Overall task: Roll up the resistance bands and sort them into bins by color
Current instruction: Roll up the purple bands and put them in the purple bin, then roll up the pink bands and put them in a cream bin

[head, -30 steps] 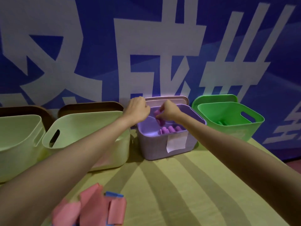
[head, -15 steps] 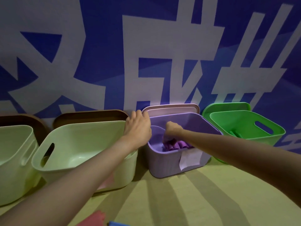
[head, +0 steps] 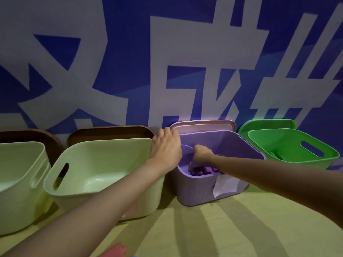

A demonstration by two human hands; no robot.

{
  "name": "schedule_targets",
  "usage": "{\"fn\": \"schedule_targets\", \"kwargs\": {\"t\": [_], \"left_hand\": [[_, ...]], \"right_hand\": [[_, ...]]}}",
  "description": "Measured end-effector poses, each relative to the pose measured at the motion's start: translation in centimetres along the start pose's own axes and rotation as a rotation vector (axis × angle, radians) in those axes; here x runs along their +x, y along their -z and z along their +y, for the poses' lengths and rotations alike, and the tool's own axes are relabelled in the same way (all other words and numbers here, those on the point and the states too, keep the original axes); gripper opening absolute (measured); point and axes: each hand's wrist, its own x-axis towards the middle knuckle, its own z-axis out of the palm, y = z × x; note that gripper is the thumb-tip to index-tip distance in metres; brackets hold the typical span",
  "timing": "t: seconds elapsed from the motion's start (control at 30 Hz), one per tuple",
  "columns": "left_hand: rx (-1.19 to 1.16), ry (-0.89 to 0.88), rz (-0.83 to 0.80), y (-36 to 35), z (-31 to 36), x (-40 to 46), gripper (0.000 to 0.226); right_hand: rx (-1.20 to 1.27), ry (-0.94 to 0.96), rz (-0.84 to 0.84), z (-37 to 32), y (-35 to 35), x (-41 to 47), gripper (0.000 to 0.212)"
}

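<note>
A blue wall [head: 130,62] with large pale characters filled the upper half of the frame. Below it, a yellow-green surface [head: 241,229] ran across the bottom. Four bins stood in a row against the wall: a pale green bin [head: 16,182] at the left edge, a second pale green bin [head: 104,164] beside it, a purple bin [head: 222,145] right of centre, and a bright green bin [head: 289,143] at the far right. Brown lids [head: 111,132] leaned behind the pale bins, a pink lid [head: 204,125] behind the purple one.

The left hand [head: 166,145] rested on the left rim of the purple bin, fingers bent over its edge. The right hand [head: 201,154] reached down inside that bin, its fingers curled onto the rolled purple resistance bands [head: 201,170] lying at the bottom; whether it gripped one could not be told. A white label [head: 225,184] hung on the bin's front. A pink band [head: 115,251] showed at the bottom edge.
</note>
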Motion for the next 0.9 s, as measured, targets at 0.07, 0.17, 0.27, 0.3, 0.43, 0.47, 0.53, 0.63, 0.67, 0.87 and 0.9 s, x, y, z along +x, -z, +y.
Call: {"fn": "schedule_targets", "kwargs": {"t": [0.07, 0.17, 0.27, 0.3, 0.43, 0.47, 0.53, 0.63, 0.67, 0.87, 0.9], "left_hand": [[0.003, -0.001, 0.004, 0.0, 0.0, 0.0, 0.029], [0.01, -0.001, 0.004, 0.1, 0.0, -0.1, 0.028], [0.026, 0.009, -0.013, 0.3, 0.1, -0.1, 0.028], [0.029, 0.01, -0.023, 0.4, 0.1, -0.1, 0.027], [-0.002, -0.004, -0.066, 0.9, -0.2, -0.2, 0.028], [-0.015, -0.006, -0.078, 1.1, -0.3, -0.3, 0.029], [-0.042, -0.009, -0.113, 1.6, -0.5, -0.5, 0.031], [-0.057, -0.016, -0.163, 2.8, -0.7, -1.2, 0.033], [-0.055, -0.013, -0.166, 3.4, -0.7, -1.5, 0.032], [-0.073, 0.046, -0.139, 7.2, -1.2, -3.9, 0.027], [-0.099, 0.053, -0.133, 7.7, -1.3, -4.5, 0.027]], "right_hand": [[0.028, -0.015, -0.014, 0.0, -0.2, 0.2, 0.039], [0.088, -0.034, -0.04, 0.3, -0.3, 0.4, 0.036], [0.096, -0.046, -0.063, 0.2, 0.0, 0.1, 0.034], [0.111, -0.045, -0.068, 0.0, 0.1, 0.0, 0.03], [0.223, -0.085, -0.103, -0.6, 1.1, -0.8, 0.013], [0.245, -0.101, -0.134, -0.8, 1.4, -1.0, 0.015], [0.275, -0.135, -0.202, -1.0, 1.7, -1.4, 0.017], [0.303, -0.149, -0.227, -1.2, 2.4, -2.5, 0.022], [0.314, -0.147, -0.221, -1.2, 2.8, -3.0, 0.024], [0.348, -0.035, 0.019, -1.6, 6.2, -7.4, 0.022], [0.34, 0.033, 0.111, -1.6, 6.6, -8.0, 0.023]]}}
